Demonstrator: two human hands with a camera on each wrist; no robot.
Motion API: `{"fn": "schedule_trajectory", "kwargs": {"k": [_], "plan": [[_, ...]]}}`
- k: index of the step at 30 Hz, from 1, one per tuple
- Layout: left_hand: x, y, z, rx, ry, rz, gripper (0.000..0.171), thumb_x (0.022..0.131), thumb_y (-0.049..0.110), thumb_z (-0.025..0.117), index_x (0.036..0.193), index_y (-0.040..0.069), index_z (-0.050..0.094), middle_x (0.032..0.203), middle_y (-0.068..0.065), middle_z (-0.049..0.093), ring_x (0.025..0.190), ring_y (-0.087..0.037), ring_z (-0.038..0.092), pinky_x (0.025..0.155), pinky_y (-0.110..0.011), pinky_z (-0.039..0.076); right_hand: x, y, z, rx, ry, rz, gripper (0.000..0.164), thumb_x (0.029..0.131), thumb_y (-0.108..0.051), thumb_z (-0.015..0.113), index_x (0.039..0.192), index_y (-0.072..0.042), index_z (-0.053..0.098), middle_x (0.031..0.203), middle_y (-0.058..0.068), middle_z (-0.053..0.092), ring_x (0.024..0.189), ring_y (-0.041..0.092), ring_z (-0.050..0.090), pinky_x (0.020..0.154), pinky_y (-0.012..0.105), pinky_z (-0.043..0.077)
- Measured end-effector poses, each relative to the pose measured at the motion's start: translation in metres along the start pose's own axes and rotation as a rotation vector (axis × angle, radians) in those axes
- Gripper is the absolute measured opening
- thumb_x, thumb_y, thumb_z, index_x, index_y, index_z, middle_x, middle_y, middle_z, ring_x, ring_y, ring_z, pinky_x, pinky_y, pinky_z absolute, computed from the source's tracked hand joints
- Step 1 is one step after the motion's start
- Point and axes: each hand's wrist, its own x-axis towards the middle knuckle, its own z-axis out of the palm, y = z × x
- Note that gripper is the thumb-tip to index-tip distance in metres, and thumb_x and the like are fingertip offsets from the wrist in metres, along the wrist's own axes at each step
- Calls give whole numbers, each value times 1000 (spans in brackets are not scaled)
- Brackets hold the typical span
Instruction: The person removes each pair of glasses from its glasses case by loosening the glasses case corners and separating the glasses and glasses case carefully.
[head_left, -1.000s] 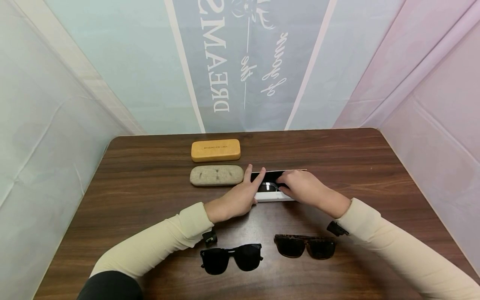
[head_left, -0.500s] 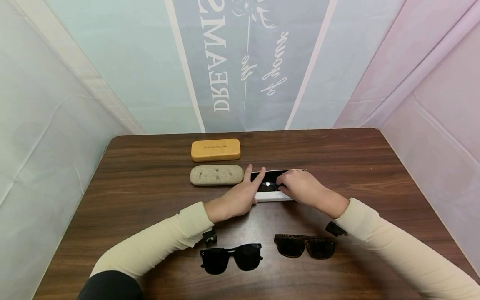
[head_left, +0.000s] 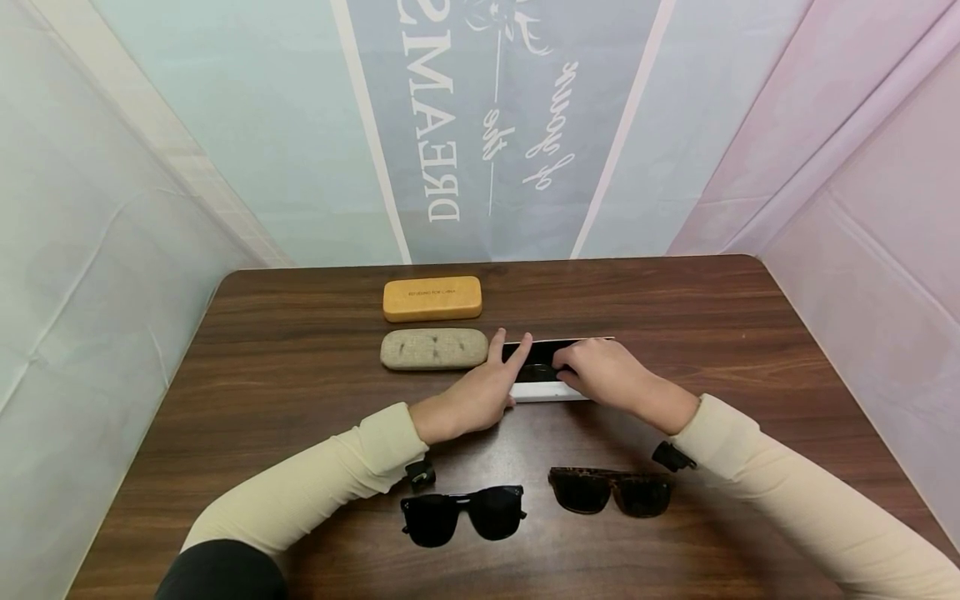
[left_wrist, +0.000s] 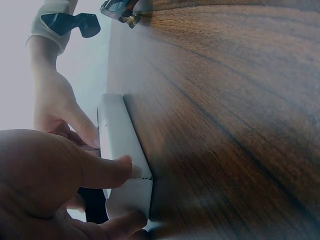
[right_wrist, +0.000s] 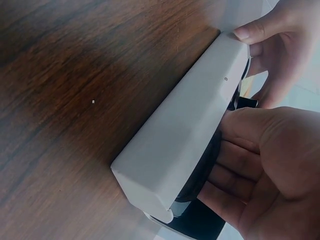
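Observation:
A white glasses case [head_left: 551, 392] with a black lining stands open near the middle of the table, its lid raised at the back. The left hand [head_left: 476, 398] grips its left end; in the left wrist view, the thumb presses the front wall [left_wrist: 120, 135] and other fingers touch the end. Inside lies a pair of dark sunglasses [head_left: 536, 372], partly hidden. Reaching into the right half, the right hand [head_left: 611, 375] holds the sunglasses, its fingers bent against the dark frame [right_wrist: 202, 172] in the right wrist view. Its fingertips are hidden.
Left of the white case lie a beige fabric glasses case [head_left: 433, 349] and, behind it, a yellow one [head_left: 432, 299], both closed. Nearer the front are black sunglasses [head_left: 463, 516] and tortoiseshell sunglasses [head_left: 611, 492]. Fabric walls surround the wooden table [head_left: 300, 350].
The bright glint on the sunglasses inside the white case has faded, and they appear tilted a little differently. Both hands stay in almost the same place.

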Motion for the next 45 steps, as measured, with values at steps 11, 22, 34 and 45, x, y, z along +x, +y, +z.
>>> {"fn": "schedule_trajectory", "kwargs": {"k": [11, 22, 34, 45], "plan": [[0, -1, 0, 3, 2, 7, 88, 98, -2, 63, 164, 11, 6, 162, -38, -2, 46, -8, 46, 47, -19, 38, 0, 1, -1, 11, -11, -14, 10, 93, -4, 73, 89, -13, 70, 77, -5, 64, 62, 6, 55, 58, 33, 48], [-1, 0, 0, -19, 0, -4, 88, 98, -1, 63, 165, 13, 6, 163, -36, -2, 45, -9, 45, 47, -20, 38, -1, 2, -2, 70, -21, -22, 11, 95, -4, 69, 88, -12, 68, 73, -8, 58, 59, 4, 47, 58, 29, 41], [-1, -1, 1, -10, 12, 2, 89, 97, 0, 65, 165, 12, 8, 162, -36, 4, 46, -9, 48, 48, -20, 42, -3, 5, -3, 70, 37, -65, 15, 95, -3, 70, 88, -16, 70, 79, -9, 63, 65, 3, 52, 59, 30, 43], [1, 0, 1, -16, 22, -10, 87, 97, 0, 66, 164, 11, 12, 160, -37, 10, 47, -10, 47, 48, -20, 42, -6, 6, -5, 62, 79, -95, 9, 92, -4, 74, 100, -9, 76, 94, 2, 72, 82, 15, 69, 70, 37, 56]]}}
